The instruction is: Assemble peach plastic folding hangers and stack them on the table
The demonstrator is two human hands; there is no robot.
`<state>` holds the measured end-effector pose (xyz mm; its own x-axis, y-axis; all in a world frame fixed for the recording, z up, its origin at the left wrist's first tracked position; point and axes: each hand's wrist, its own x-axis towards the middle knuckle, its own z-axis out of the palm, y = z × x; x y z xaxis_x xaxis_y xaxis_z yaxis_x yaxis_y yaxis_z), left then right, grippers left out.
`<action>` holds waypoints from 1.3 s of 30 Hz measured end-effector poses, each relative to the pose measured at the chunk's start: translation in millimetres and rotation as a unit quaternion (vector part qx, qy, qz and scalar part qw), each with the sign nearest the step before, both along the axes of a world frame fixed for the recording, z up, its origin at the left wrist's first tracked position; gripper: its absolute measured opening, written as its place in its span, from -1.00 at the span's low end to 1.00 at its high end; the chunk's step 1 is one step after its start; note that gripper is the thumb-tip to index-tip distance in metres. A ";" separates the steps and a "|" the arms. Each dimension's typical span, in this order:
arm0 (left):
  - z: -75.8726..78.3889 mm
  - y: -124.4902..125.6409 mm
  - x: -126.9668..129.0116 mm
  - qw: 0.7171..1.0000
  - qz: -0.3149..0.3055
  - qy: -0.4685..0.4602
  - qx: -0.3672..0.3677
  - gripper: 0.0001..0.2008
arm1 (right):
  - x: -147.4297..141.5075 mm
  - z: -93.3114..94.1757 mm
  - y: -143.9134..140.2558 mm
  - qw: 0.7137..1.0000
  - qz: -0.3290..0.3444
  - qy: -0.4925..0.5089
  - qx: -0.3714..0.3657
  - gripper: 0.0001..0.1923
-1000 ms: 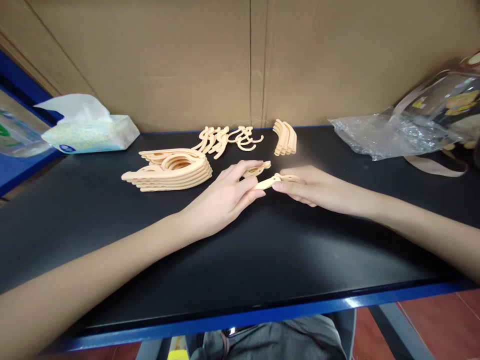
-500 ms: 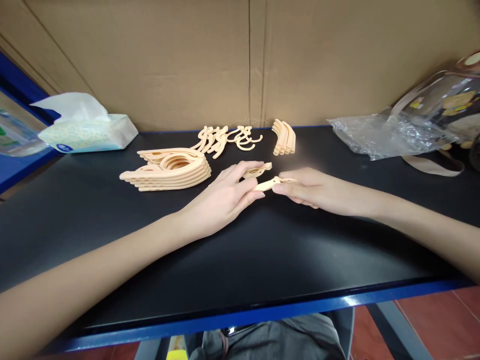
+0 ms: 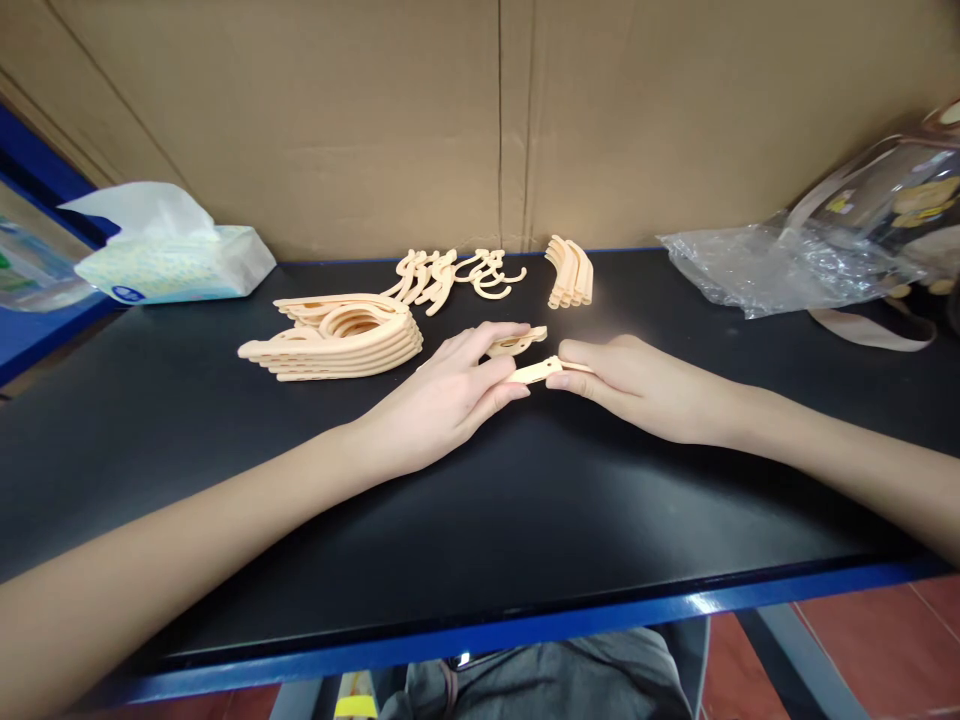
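Between my two hands, low over the black worktop, sits a small flat peach plastic piece. My left hand pinches one end in its fingers, and my right hand pinches the other end. A second small peach piece lies under my left fingertips. Just past my left hand is a stack of peach plastic hangers. Behind that lie a bunch of little peach hooks and a short row of curved peach strips, close to the brown cardboard wall. A soft tissue pack sits far left, and a crinkly clear plastic bag far right. Nothing sits between my hands and me.
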<state>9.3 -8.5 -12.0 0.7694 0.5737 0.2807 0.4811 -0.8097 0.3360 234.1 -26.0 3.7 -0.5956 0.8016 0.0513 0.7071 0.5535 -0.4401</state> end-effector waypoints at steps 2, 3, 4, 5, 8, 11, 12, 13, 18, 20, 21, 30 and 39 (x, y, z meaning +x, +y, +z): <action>0.2 0.0 -0.2 1.000 -0.001 0.001 -0.002 -0.72 | 0.8 0.0 0.9 1.000 0.007 -0.009 0.003 -0.63; 0.4 0.1 -0.3 1.000 -0.003 0.001 -0.003 -0.72 | 1.2 -0.2 1.4 1.000 0.010 -0.011 0.004 -0.63; 0.5 0.2 -0.3 1.000 -0.004 0.001 -0.003 -0.72 | 1.4 -0.4 1.9 1.000 0.012 -0.011 0.006 -0.64; 0.6 0.3 -0.3 1.000 -0.007 0.000 -0.003 -0.72 | 1.5 -0.7 2.3 1.000 0.016 -0.009 0.007 -0.64; 0.7 0.5 -0.1 1.000 -0.014 -0.004 0.001 -0.72 | 1.4 -1.6 3.2 1.000 0.027 0.010 0.005 -0.63; 0.8 0.4 -0.2 1.000 -0.017 -0.009 -0.002 -0.74 | 0.9 -1.5 3.2 0.998 0.033 0.046 -0.012 -0.63; 0.9 0.3 -0.3 1.000 -0.017 -0.010 -0.003 -0.74 | 0.8 -1.3 3.1 0.998 0.037 0.057 -0.019 -0.63; 1.0 0.3 -0.4 1.000 -0.018 -0.011 -0.003 -0.74 | 0.7 -1.0 3.0 0.997 0.041 0.065 -0.025 -0.63; 1.1 0.4 -1.0 1.000 -0.017 -0.006 -0.001 -0.73 | 1.4 -0.5 2.6 0.998 0.043 0.053 -0.017 -0.63; 0.5 0.5 -1.2 1.000 -0.013 0.001 -0.004 -0.72 | 2.0 -0.9 2.5 0.999 0.035 0.017 0.007 -0.65; 0.2 0.6 -1.2 1.000 -0.011 0.004 -0.004 -0.71 | 2.2 -1.2 2.3 0.999 0.030 -0.005 0.021 -0.65; 0.9 -0.4 -0.4 1.000 -0.003 0.020 -0.014 -0.67 | 1.9 -1.6 0.8 0.959 0.014 -0.205 0.194 -0.59; 0.8 -0.9 -0.6 1.000 -0.001 0.024 -0.018 -0.65 | 3.8 -2.4 2.7 0.919 0.033 -0.277 0.280 -0.55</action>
